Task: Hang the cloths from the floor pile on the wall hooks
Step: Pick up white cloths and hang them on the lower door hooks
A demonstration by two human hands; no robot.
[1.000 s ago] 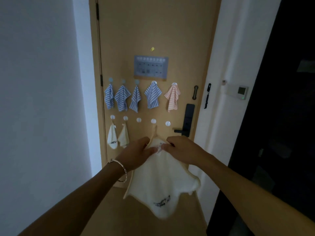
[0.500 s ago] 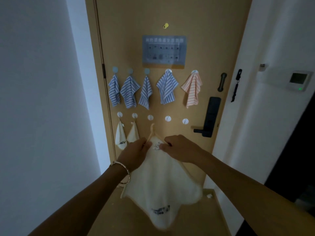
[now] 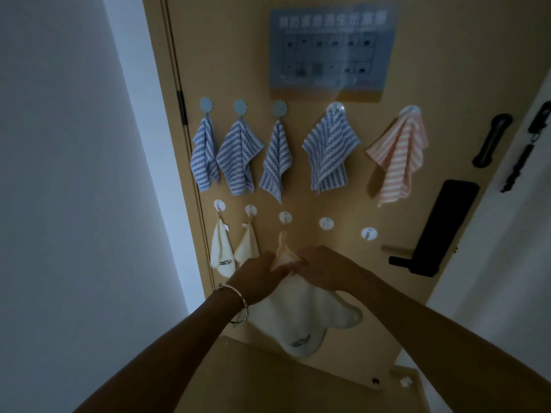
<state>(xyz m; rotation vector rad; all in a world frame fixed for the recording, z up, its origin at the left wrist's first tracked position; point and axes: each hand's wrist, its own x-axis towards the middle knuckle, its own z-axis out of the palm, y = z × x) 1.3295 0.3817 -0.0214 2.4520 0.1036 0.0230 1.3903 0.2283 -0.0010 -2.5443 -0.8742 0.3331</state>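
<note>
Nothing can be read.
The blue notice [image 3: 331, 52] on the door [image 3: 232, 55] bears a blurred heading of characters; the dark mark on the cream cloth [image 3: 301, 317] is too small to make out.

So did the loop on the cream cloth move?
Yes. The cream cloth's loop was under the fourth lower hook a second ago; now it is just below the third lower hook, so it went left.

Dim, bluish light; soft focus, wide-angle bending at edges.
</note>
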